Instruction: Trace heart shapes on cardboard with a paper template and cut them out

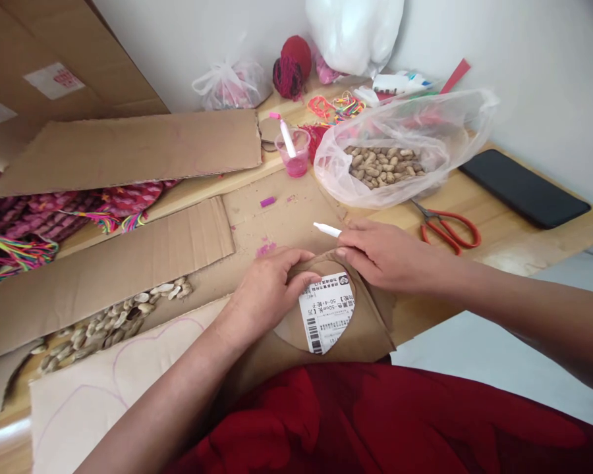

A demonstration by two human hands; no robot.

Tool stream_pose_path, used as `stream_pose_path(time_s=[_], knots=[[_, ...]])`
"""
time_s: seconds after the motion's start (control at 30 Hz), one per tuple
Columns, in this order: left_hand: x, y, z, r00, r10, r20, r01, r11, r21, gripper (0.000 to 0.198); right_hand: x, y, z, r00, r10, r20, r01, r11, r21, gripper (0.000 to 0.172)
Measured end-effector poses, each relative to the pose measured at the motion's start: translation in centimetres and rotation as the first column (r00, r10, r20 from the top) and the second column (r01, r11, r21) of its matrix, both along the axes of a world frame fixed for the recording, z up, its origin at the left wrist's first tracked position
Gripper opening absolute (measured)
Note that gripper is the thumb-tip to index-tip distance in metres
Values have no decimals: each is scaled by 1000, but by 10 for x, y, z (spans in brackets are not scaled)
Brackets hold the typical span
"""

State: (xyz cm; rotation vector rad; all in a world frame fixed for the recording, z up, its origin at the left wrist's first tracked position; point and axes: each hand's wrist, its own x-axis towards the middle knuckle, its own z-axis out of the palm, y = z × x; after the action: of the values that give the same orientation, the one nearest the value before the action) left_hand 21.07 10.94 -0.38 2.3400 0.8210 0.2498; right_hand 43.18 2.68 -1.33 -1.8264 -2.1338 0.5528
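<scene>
My left hand grips a cardboard cutout with a rounded edge, its thumb on the face and its fingers curled at the far side. A printed white label is stuck on the cutout, which lies over a larger cardboard piece. Between the fingers of my right hand is a white marker, tilted, its pale tip pointing left. That hand's thumb touches the cardboard near the cutout's upper right edge. Farther off, a small magenta cap lies on a cardboard sheet.
Red-handled scissors and a black phone lie to the right. Behind are a bag of peanuts and a plastic cup with pink liquid. Peanut shells and cardboard with drawn curves are at left.
</scene>
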Motion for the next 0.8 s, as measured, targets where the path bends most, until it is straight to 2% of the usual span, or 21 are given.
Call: stream_pose_path(time_s=[0.13,0.33,0.43,0.57,0.7,0.8], knots=[[0,-1,-2,1000,-10,5,10,1000,-28,23,2,2,2,1000,1,-3,-1,999,-40,28],[-1,0,-6,1000,-22,-7,21,1000,-15,25,-14,-1,-9,956,-3,295,-34,992,118,33],[0,1,-8,1000,-9,1,10,1000,-21,25,-9,0,-8,969,-18,247,-8,995,104,32],[1,1,-10,1000,-1,8,1,998,-61,26,0,-1,-7,991,53,123,-61,996,62,28],[2,2,-12,1000,6,13,-5,997,-74,26,-8,-3,-17,972,5,236,-45,985,166,26],[2,3,-13,1000,18,17,-16,997,-74,25,-13,-3,-21,961,-34,275,-18,983,183,29]])
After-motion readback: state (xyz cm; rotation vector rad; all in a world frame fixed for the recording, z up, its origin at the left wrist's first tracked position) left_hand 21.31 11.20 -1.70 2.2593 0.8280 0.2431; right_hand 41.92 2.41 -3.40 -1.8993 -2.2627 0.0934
